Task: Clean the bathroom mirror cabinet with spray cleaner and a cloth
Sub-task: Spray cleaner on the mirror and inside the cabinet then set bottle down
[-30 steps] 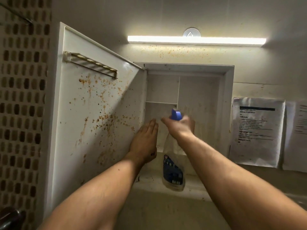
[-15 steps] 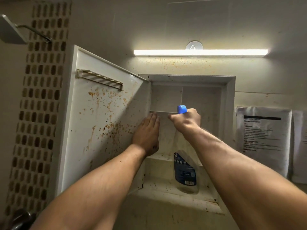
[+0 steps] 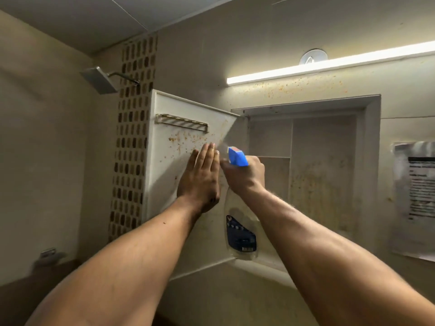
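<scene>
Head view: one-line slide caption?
Left hand lies flat on the stained, open cabinet door while right hand grips the spray bottle beside it.

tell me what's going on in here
A person is cleaning a stained cabinet. The left hand lies flat against the inside of the open door, while the right hand grips a spray bottle, its blue nozzle aimed at the door's brown specks. More specks dot the wall under the light. No cloth is in view.
</scene>
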